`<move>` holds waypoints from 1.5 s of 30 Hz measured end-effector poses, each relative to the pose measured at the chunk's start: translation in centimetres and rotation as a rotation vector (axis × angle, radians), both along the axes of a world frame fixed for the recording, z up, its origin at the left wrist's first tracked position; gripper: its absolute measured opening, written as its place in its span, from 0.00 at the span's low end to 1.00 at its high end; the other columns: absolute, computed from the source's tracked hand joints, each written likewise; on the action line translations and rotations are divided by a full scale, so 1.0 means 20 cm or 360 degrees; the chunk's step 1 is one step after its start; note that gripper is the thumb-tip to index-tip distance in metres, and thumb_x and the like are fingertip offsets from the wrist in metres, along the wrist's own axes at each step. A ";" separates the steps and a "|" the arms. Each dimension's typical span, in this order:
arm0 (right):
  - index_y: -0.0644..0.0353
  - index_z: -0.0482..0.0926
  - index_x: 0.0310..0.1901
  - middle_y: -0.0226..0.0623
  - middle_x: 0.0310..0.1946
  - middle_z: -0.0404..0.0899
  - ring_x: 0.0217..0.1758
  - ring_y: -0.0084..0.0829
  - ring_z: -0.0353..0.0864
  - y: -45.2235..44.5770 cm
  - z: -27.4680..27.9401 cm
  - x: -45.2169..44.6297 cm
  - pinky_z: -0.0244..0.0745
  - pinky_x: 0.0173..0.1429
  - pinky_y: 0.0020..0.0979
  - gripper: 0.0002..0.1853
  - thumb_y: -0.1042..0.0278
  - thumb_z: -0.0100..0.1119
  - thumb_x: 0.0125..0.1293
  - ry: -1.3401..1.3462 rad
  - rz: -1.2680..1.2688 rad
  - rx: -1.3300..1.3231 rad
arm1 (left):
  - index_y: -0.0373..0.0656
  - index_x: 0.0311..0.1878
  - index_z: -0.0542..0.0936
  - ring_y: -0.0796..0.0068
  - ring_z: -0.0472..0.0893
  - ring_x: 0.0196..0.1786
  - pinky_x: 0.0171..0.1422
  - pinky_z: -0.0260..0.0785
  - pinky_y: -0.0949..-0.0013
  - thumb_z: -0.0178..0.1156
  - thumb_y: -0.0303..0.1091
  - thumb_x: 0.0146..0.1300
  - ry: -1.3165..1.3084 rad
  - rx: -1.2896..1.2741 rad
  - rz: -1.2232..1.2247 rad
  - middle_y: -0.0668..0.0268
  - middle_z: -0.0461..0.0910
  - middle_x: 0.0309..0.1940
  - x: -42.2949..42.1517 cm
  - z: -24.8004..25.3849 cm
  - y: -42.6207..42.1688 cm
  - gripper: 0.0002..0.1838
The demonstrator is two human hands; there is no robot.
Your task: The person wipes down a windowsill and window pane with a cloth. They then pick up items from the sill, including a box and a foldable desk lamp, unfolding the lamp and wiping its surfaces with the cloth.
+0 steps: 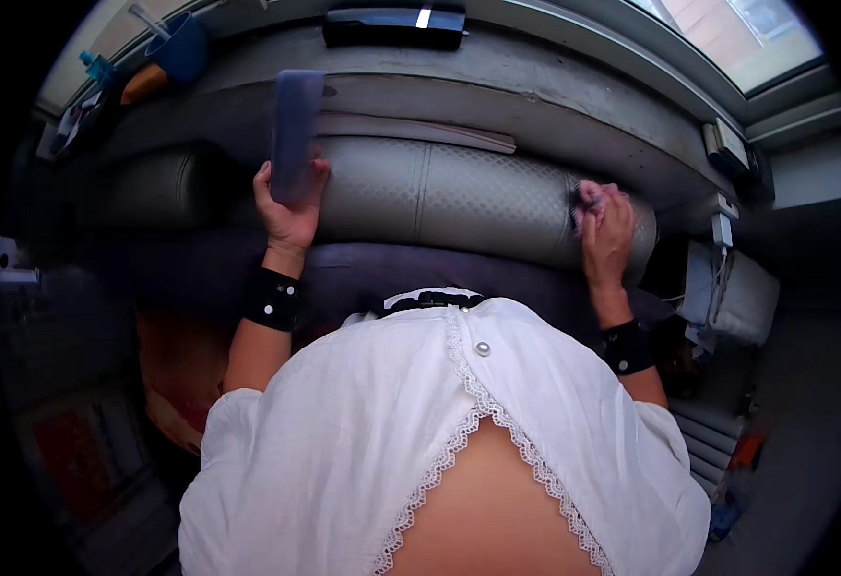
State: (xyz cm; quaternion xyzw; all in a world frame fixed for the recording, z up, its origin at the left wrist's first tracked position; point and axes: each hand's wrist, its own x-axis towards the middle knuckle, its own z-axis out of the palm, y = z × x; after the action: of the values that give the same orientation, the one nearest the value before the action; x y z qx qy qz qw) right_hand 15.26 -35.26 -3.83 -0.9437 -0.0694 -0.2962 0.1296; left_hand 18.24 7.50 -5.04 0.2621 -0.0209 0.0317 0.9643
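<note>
Upper left of centre, our left hand [289, 223] grips a blurred bluish case [296, 125], fingers curled around it, while right of centre our right hand [609, 238] pinches a pink cloth [589, 194] against the grey cushion [487, 190], apparently mid-wipe, next stroke calling for even pressure.

Dim interior overall; we note daylight entering by the window [766, 38], upper right, its view pale. Hard white glare stripe on the black case [372, 29]; soft sheen along the grey cushion [497, 182]. White blouse [343, 461] reads bright; lower left lost in shadow. We find the slim bluish box [296, 125] blurred, edges bowed fisheye-fashion, corners black.
</note>
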 end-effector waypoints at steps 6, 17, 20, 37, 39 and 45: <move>0.64 0.72 0.49 0.44 0.51 0.69 0.58 0.45 0.66 0.75 0.03 0.07 0.60 0.63 0.43 0.23 0.68 0.61 0.49 0.0023 0.0793 -0.0040 | 0.36 0.52 0.72 0.64 0.80 0.41 0.57 0.69 0.58 0.51 0.47 0.61 -0.0009 -0.0370 0.0066 0.52 0.76 0.47 -0.09 -0.03 0.09 0.24; 0.64 0.73 0.46 0.45 0.46 0.73 0.51 0.46 0.70 1.72 0.06 0.49 0.66 0.58 0.39 0.20 0.65 0.60 0.51 0.0178 0.1668 -0.0059 | 0.38 0.55 0.69 0.68 0.74 0.42 0.36 0.67 0.72 0.52 0.54 0.62 0.0172 0.0227 0.0359 0.59 0.74 0.48 -0.47 0.04 0.30 0.29; 0.63 0.72 0.49 0.45 0.49 0.72 0.54 0.46 0.69 1.60 -0.01 0.56 0.65 0.60 0.39 0.22 0.64 0.59 0.53 0.0136 0.1788 -0.0067 | 0.37 0.55 0.69 0.69 0.74 0.44 0.37 0.66 0.73 0.57 0.54 0.60 0.0056 0.0454 0.0367 0.62 0.74 0.46 -0.36 0.07 0.26 0.30; 0.62 0.71 0.51 0.45 0.52 0.69 0.57 0.48 0.66 0.34 0.11 0.21 0.61 0.63 0.42 0.24 0.71 0.57 0.49 0.0354 0.0886 0.0094 | 0.42 0.50 0.71 0.76 0.74 0.25 0.30 0.67 0.73 0.55 0.54 0.60 0.0500 0.2112 0.0443 0.64 0.76 0.25 0.53 0.61 0.60 0.26; 0.62 0.71 0.51 0.45 0.52 0.69 0.57 0.48 0.66 0.34 0.11 0.21 0.61 0.63 0.42 0.23 0.71 0.56 0.49 0.0337 0.0872 0.0073 | 0.44 0.54 0.71 0.71 0.75 0.25 0.32 0.69 0.68 0.53 0.58 0.60 0.0760 0.2628 0.0887 0.62 0.76 0.23 0.58 0.62 0.53 0.28; 0.62 0.71 0.51 0.45 0.52 0.69 0.57 0.48 0.66 0.34 0.08 0.21 0.60 0.64 0.43 0.23 0.71 0.56 0.49 0.0328 0.0839 0.0093 | 0.55 0.56 0.74 0.61 0.73 0.39 0.43 0.69 0.61 0.63 0.49 0.53 -0.0219 0.3649 0.1576 0.62 0.69 0.34 0.48 0.55 0.28 0.26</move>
State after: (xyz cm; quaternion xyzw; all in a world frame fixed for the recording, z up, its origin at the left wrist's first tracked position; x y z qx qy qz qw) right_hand 19.44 -28.56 -2.19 -0.9142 -0.2901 -0.1566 0.2357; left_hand 27.77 13.14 6.00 0.9276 0.0139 0.3679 0.0625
